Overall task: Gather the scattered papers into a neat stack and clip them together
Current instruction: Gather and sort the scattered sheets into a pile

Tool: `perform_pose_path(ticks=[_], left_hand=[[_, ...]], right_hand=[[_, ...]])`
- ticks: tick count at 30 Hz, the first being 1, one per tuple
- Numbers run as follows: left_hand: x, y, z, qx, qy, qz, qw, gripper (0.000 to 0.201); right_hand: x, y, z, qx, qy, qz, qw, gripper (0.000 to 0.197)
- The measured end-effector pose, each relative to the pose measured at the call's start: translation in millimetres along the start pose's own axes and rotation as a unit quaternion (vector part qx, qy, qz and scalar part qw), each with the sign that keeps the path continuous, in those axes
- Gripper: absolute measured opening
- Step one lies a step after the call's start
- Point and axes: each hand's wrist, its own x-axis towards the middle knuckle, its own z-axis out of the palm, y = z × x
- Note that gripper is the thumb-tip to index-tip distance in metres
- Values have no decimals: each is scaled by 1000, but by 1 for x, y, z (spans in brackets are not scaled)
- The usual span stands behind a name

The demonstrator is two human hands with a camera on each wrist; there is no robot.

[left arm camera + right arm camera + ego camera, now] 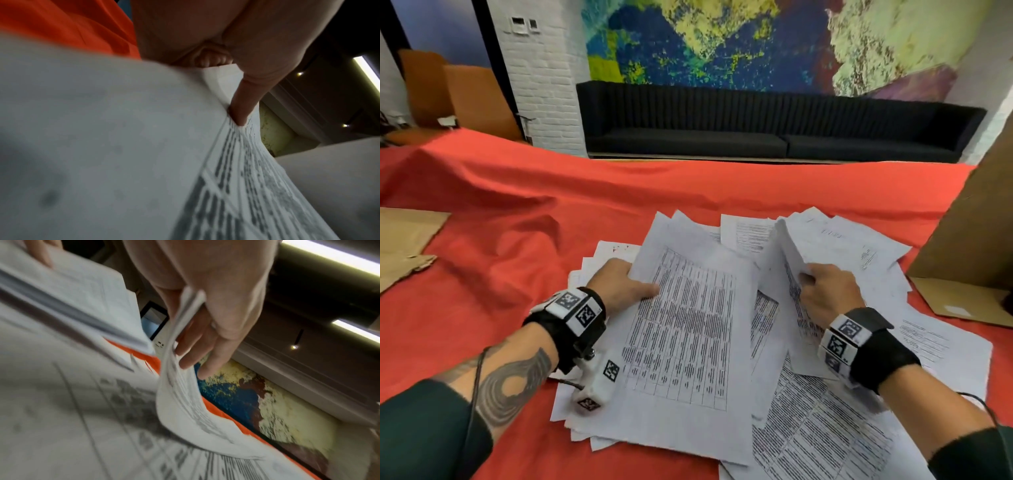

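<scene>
The papers lay fanned across the red-draped surface, white printed tables, thin and floppy, likely to slide and curl; best taken by the edges. The left hand pinched a batch's left edge; the right hand clutched a curling bunch.

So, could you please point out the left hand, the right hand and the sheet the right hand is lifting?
left hand [619,286], head view, back of hand.
right hand [828,294], head view, back of hand.
lifted sheet [180,402], right wrist view, curled middle.
</scene>
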Motion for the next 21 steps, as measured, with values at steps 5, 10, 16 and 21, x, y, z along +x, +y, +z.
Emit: perform_pose_path(ticks=[5, 10, 16, 21], left_hand=[[3, -8, 17, -86, -19, -39, 995, 28], [28, -28, 20, -251, -10, -123, 960, 101], [14, -26, 15, -163, -97, -87, 978, 78], [8, -23, 13, -202, -64, -29, 977, 44]], right_hand=[[-33, -26, 6, 59, 61, -171, 982, 15], [-80, -59, 30, 9, 24, -417, 909, 29], [-104, -65, 47, -39, -108, -512, 851, 18], [-88, -53, 11, 59, -304, -302, 902, 76]])
